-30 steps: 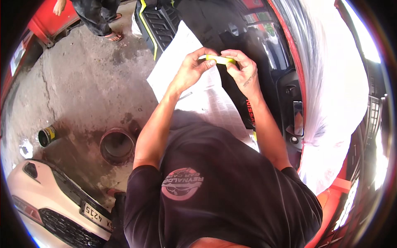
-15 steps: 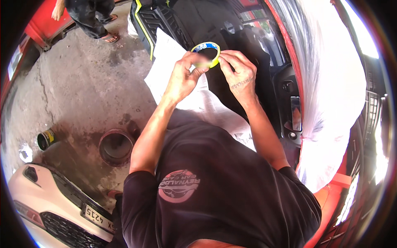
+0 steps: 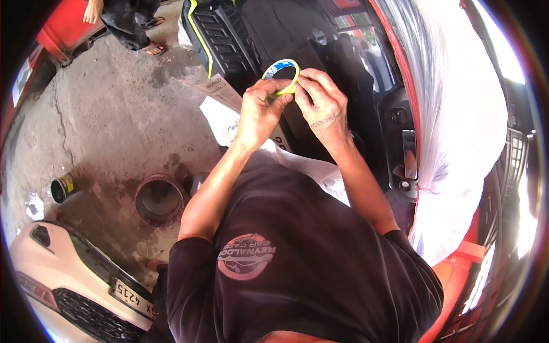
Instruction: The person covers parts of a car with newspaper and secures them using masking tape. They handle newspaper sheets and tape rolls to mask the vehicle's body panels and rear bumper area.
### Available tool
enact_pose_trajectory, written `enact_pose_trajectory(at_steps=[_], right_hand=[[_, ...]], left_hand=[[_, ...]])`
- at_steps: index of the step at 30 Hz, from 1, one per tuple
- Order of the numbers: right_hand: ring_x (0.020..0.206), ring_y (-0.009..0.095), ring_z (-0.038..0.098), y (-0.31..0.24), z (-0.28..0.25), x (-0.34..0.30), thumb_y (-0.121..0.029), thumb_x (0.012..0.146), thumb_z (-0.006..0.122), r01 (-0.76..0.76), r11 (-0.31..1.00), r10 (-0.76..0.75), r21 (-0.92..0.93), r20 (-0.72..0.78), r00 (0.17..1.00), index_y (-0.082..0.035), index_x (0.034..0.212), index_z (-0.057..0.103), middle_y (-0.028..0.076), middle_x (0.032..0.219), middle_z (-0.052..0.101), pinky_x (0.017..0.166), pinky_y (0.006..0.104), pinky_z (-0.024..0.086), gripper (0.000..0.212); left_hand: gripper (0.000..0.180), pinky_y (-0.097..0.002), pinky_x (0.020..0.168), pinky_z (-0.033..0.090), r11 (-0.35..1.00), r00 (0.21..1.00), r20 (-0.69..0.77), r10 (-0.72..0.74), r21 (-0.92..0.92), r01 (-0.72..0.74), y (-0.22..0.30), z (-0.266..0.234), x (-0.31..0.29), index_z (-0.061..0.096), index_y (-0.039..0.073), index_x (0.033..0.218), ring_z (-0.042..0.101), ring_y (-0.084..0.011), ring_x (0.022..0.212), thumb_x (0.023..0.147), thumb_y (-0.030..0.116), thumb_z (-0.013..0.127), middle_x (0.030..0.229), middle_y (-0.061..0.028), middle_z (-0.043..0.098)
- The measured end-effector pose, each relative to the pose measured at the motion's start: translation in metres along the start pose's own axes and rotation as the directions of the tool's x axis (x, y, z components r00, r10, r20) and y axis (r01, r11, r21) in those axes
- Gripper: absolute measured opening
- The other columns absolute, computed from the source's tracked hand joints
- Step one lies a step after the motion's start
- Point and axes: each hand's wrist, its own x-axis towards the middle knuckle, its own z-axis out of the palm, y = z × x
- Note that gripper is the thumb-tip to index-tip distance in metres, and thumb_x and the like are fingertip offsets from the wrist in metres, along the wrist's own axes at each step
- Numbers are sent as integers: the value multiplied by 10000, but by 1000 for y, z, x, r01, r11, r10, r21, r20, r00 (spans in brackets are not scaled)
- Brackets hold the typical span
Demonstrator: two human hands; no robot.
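Between my hands stands a roll of yellow tape [image 3: 280, 67] with a blue inner core. My left hand [image 3: 258, 111] pinches its lower left side with bent fingers and thumb. My right hand [image 3: 322, 102] grips the right edge between fingertips and thumb. Whether a strip has been peeled loose is hidden by the fingers. Below my hands lie sheets of newspaper [image 3: 224, 94], partly covered by my left hand and forearm. Beneath the tape is the glossy black panel [image 3: 326, 63] of a vehicle.
Clear plastic sheeting [image 3: 457, 114] covers the area to the right. A round tub [image 3: 160, 200] and a small can [image 3: 63, 188] sit on the concrete floor at left. A white car [image 3: 86, 280] is at lower left. Another person's legs [image 3: 128, 26] show at upper left.
Both hands and the tape roll have shifted slightly left, and my right hand sits closer to my left. The newspaper has swung lower, exposing more of the black ribbed part behind it.
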Motion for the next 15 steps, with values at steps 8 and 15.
enact_pose_trajectory(at_steps=[8, 15], right_hand=[[827, 272, 711, 5, -4, -3, 76, 802, 724, -88, 996, 87, 27, 36, 996, 38, 935, 700, 136, 955, 694, 710, 325, 578, 140], [885, 281, 705, -2, -6, -8, 67, 794, 726, -42, 996, 41, 76, 13, 999, 18, 948, 674, 134, 1001, 686, 745, 332, 575, 170]], left_hand=[[241, -311, 855, 510, 995, 999, 35, -6, 98, 3, 6, 0, -4, 729, 12, 1129, 656, -171, 922, 891, 37, 708, 1016, -108, 704], [261, -301, 859, 508, 997, 998, -5, -69, 28, 69, 9, 4, -9, 732, 21, 1136, 658, -157, 935, 876, 37, 723, 1006, -104, 720]])
